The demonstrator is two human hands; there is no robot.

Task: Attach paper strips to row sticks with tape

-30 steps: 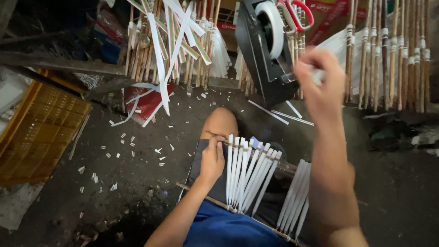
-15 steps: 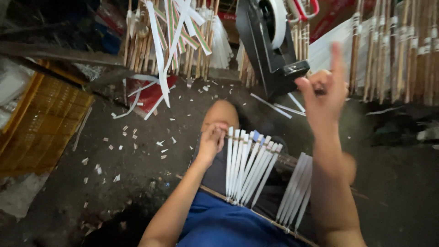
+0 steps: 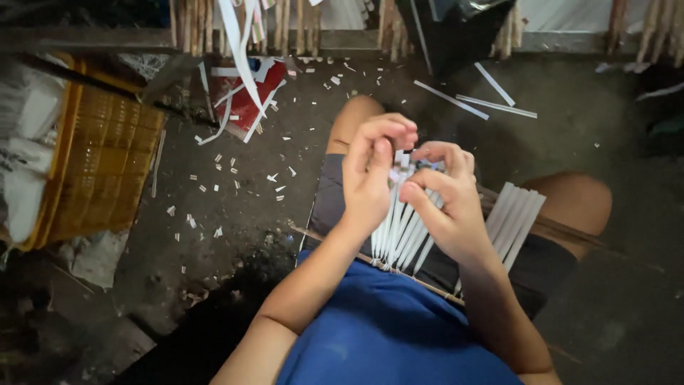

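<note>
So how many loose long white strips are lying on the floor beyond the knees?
3 long white strips: two lie side by side beyond the knees at upper right, a third angled just above them. Others may hide under the dark machine.

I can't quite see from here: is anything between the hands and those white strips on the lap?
Nothing visible is. The left hand and right hand already rest on the white strips lying across the lap, fingers meeting at the strips' top ends. More strips lie apart on the right thigh, untouched.
</note>
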